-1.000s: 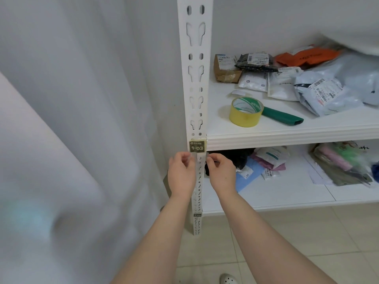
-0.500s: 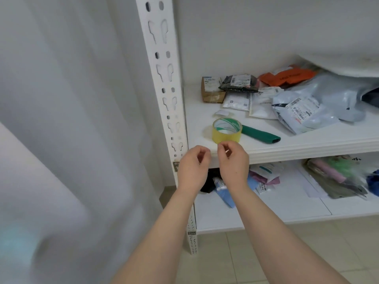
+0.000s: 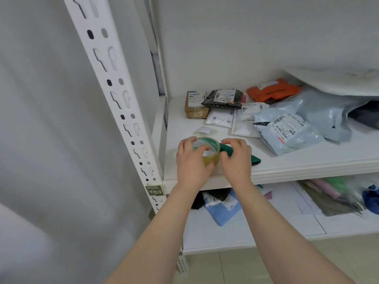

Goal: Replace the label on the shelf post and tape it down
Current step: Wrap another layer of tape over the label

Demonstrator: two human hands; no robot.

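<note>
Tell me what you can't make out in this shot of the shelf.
Head view:
- Yellowish tape roll: near side hidden by the left hand gripping it.
- Dark green flat tool: mostly under the right hand; its grasp unclear.
- Olive label on the white slotted post: print above "1-03" too small.

Left hand (image 3: 191, 162), right hand (image 3: 236, 160): both bare. Left forearm (image 3: 155, 232), right forearm (image 3: 276, 232): bare, uncovered from wrist to lower frame edge. Wrists slim, surface smooth. Nail detail too small to tell.
</note>
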